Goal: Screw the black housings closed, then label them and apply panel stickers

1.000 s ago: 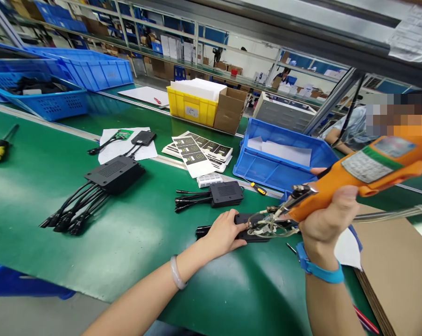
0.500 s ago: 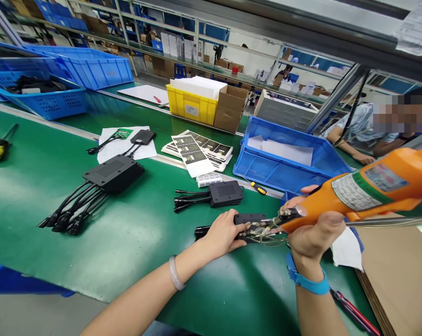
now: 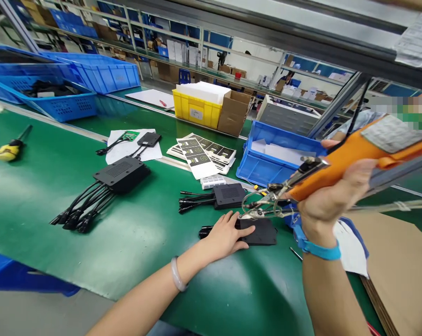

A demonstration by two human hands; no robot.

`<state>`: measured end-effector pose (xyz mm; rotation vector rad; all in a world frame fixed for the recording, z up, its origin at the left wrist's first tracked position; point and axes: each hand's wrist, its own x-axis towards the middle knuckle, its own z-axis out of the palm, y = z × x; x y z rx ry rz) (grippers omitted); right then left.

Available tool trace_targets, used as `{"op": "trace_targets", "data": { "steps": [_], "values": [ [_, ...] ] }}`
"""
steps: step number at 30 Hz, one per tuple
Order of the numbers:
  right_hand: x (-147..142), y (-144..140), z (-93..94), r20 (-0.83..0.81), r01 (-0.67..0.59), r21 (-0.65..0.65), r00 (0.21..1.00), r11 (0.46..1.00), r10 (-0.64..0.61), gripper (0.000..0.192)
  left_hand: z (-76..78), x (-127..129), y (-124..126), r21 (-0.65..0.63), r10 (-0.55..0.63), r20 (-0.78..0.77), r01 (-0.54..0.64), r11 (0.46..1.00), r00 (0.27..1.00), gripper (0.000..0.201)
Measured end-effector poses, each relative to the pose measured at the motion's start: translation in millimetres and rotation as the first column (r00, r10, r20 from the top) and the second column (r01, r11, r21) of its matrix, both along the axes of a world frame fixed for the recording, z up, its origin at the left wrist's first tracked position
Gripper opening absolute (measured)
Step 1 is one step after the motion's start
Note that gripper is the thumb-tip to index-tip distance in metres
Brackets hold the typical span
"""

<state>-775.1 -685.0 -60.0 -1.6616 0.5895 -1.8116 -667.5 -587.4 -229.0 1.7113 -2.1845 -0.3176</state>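
Observation:
My left hand (image 3: 227,235) lies on a black plastic box (image 3: 263,233) with fingers spread, across its left end near the short black cables. My right hand (image 3: 333,200) is wrapped round an orange electric screwdriver (image 3: 344,161) with a white label. The tool is tilted, and its metal front end, with thin clear tubing looped about it, hangs above the far side of the box. Where the bit's tip is, I cannot make out. Just behind stands a second black box (image 3: 229,195) with cables pointing left.
A larger cabled black box (image 3: 122,173) and a yellow-handled screwdriver (image 3: 10,150) lie to the left. Printed label sheets (image 3: 197,156), a yellow bin (image 3: 195,112) and a blue bin (image 3: 267,168) stand behind. Cardboard (image 3: 396,261) is at right.
My right hand has lifted the electric screwdriver up and to the right, off the box. My left hand's fingers have spread on the box. The view has shifted slightly.

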Motion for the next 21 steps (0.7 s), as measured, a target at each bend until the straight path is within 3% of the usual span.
{"op": "trace_targets", "data": {
  "steps": [3,7,17,21],
  "values": [
    [16,-5,-18.6,0.103,0.03,-0.029,0.994,0.999,-0.027,0.045,-1.5,0,-1,0.024,0.011,0.0,-0.011,1.0,1.0,0.058],
    [24,-5,-35.9,0.044,-0.032,0.013,0.999,0.999,0.031,0.042,-1.6,-1,-2,0.044,0.027,-0.001,-0.027,0.999,1.0,0.057],
    [22,-8,-42.2,0.043,-0.001,-0.04,0.999,0.999,0.002,0.043,-6.2,-1,-3,0.031,0.025,0.001,-0.025,0.999,1.0,0.058],
    [23,-7,-46.7,0.022,-0.018,0.001,1.0,1.0,0.018,0.044,-5.3,-2,-3,0.036,0.03,0.006,-0.03,0.999,1.0,0.059]
  ]
}}
